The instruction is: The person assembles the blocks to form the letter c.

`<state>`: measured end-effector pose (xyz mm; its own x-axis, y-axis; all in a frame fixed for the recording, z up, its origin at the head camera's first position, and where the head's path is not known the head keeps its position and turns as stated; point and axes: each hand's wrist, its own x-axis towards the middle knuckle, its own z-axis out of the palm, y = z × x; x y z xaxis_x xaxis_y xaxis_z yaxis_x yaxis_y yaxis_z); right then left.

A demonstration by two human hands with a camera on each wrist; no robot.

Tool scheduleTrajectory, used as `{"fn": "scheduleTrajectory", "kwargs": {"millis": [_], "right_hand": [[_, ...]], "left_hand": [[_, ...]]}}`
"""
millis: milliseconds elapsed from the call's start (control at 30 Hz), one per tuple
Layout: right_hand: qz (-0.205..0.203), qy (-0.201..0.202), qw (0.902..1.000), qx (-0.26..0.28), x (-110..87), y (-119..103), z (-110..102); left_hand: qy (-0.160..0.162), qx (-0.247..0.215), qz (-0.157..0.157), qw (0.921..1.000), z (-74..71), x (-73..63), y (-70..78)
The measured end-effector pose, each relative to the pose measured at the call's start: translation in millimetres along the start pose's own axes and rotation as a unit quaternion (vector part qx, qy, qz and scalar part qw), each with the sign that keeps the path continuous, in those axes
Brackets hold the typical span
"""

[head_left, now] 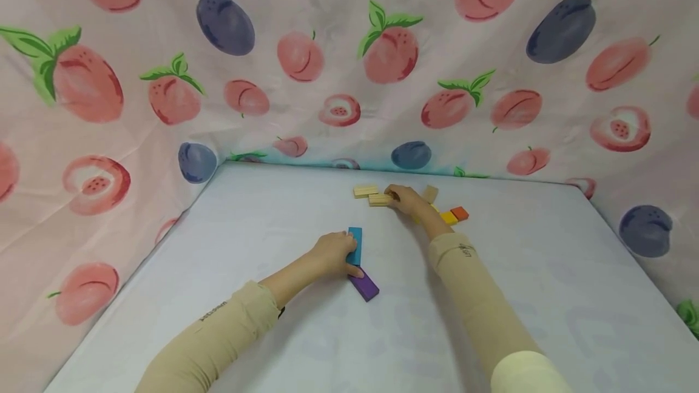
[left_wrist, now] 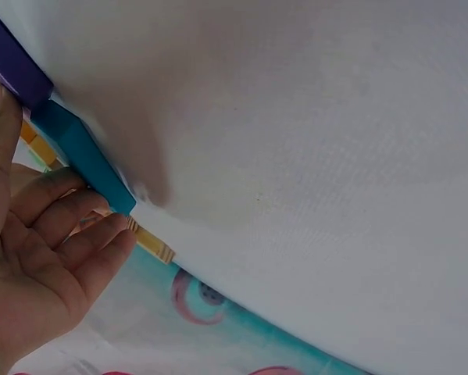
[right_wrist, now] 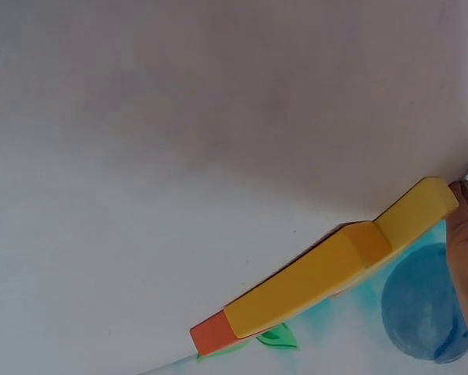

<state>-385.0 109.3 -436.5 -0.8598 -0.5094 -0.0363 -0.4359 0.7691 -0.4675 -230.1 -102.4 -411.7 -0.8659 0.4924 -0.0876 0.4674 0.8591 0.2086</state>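
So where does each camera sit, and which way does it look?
Head: on the person's head, looking forward and down at the table; left arm and right arm show.
Left wrist: on that wrist, facing the blue block; left fingers show.
Right wrist: on that wrist, facing yellow blocks; right fingers peek in.
Head and left wrist share the blue block.
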Motion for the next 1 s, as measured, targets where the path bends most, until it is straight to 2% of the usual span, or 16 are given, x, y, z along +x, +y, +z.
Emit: {"fn": "scheduleTrajectory", "kwargs": {"millis": [433, 567, 667, 767, 900, 1000], "right_hand": [[-0.013, 0.017, 0.9997, 0.007, -4.7, -9, 1], [-0.001, 0.022, 0.9994, 0.026, -6.4, -13, -2], [0.007, 0.036, 0.9976, 0.058, -9.4, -16, -3], [-0.003, 0.059, 0.9934, 0.098, -12.7, -17, -2], [-0.028, 0.093, 0.9837, 0.151, -15.5, -19, -1], [-0.032, 0.115, 0.9761, 0.182, -17.0, -22, -1]], "left_hand": [[-0.008, 0.010, 0.002, 0.9999, 0.6, 0.3, -0.5], [-0.007, 0.009, -0.004, 0.9999, 0.3, 0.4, -0.5], [-0.008, 0.009, -0.003, 0.9999, -0.2, -0.1, 0.3], [-0.007, 0.009, -0.001, 0.9999, -0.4, -0.5, 1.1], [-0.002, 0.011, -0.002, 0.9999, -0.8, -0.8, 1.4], [0.001, 0.012, -0.003, 0.9999, -1.0, -1.2, 1.1]]}}
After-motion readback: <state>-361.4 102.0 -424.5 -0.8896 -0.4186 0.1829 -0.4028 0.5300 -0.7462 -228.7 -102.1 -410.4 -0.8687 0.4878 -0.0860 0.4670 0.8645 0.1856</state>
